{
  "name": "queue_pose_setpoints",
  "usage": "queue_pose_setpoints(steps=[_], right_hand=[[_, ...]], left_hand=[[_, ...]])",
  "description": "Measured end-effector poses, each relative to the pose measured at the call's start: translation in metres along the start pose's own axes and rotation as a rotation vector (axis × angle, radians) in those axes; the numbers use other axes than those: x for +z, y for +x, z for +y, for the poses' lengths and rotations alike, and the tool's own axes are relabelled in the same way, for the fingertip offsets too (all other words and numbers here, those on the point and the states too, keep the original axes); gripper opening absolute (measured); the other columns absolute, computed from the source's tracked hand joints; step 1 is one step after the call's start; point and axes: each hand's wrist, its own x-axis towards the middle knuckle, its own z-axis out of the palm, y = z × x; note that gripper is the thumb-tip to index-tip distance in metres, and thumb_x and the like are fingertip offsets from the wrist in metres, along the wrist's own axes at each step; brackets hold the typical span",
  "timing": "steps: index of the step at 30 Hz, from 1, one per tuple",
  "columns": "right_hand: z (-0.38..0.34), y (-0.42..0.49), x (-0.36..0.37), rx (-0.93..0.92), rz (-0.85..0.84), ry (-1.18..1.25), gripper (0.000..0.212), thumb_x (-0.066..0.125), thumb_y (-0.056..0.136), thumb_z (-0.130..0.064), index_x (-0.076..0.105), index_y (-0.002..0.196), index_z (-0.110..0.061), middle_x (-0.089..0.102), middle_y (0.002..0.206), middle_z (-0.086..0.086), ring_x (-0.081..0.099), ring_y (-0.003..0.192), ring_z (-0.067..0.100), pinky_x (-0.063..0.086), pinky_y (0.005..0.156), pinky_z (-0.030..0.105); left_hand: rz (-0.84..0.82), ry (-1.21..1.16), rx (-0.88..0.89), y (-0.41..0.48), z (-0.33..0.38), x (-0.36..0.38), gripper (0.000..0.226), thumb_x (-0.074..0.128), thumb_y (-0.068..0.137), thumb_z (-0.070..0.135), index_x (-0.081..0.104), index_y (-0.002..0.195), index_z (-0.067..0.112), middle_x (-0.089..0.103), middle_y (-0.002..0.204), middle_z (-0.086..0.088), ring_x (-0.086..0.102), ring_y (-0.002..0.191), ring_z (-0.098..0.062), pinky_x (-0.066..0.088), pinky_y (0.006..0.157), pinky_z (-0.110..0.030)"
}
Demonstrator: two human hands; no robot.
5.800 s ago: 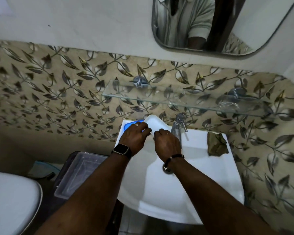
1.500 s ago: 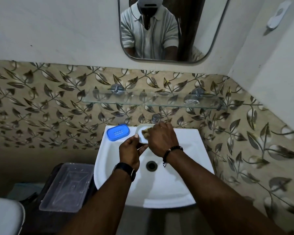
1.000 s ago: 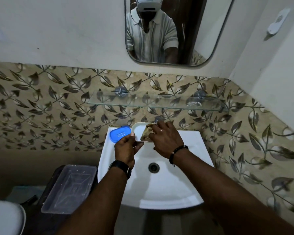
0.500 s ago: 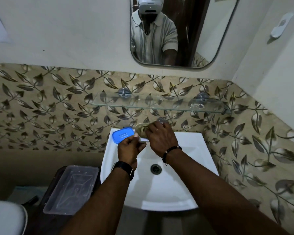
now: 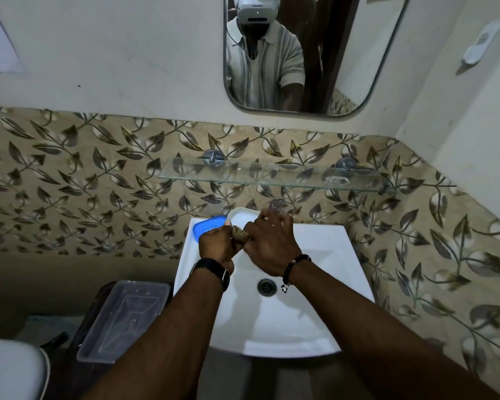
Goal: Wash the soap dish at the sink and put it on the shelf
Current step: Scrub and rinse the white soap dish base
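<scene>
Over the back of the white sink [image 5: 329, 255] I hold the white soap dish tray [image 5: 243, 217], tilted with its hollow side showing. My left hand [image 5: 217, 246] grips its near left edge. My right hand [image 5: 272, 241] holds a brown scrub cloth [image 5: 240, 235] against the dish's near rim, its fingers reaching over the dish's right end. The blue perforated insert [image 5: 207, 225] lies on the sink's back left corner, just behind my left hand. The glass shelf [image 5: 272, 177] hangs on the wall above, bare.
The tap [image 5: 277, 203] is mostly hidden behind my right fingers. The drain [image 5: 267, 286] sits mid-basin. A clear plastic box [image 5: 124, 319] stands left of the sink, a toilet [image 5: 9, 370] at the lower left. The mirror [image 5: 344, 53] hangs above the shelf.
The cloth in my right hand has slid from inside the dish down to its near rim. My left hand keeps its hold; the dish now shows more of its hollow.
</scene>
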Motion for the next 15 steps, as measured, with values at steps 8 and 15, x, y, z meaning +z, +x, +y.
queue_pose_setpoints(steps=[8, 15], right_hand=[[0.029, 0.002, -0.015, 0.043, -0.181, 0.567, 0.011, 0.069, 0.088, -0.020, 0.067, 0.098, -0.016, 0.069, 0.095, -0.001, 0.063, 0.095, 0.024, 0.050, 0.084, 0.046], [0.060, -0.003, -0.017, 0.274, -0.170, 1.381, 0.025, 0.073, 0.085, -0.004, 0.074, 0.107, -0.015, 0.075, 0.109, 0.004, 0.069, 0.100, 0.017, 0.057, 0.087, 0.033]], left_hand=[[-0.212, 0.108, 0.004, -0.007, 0.009, -0.003, 0.021, 0.057, 0.099, 0.013, 0.061, 0.119, 0.019, 0.071, 0.093, -0.014, 0.071, 0.072, -0.029, 0.063, 0.064, -0.039], [-0.495, 0.490, 0.237, -0.004, 0.016, -0.019, 0.017, 0.057, 0.099, 0.022, 0.065, 0.085, 0.020, 0.062, 0.089, 0.002, 0.054, 0.088, -0.014, 0.044, 0.089, -0.035]])
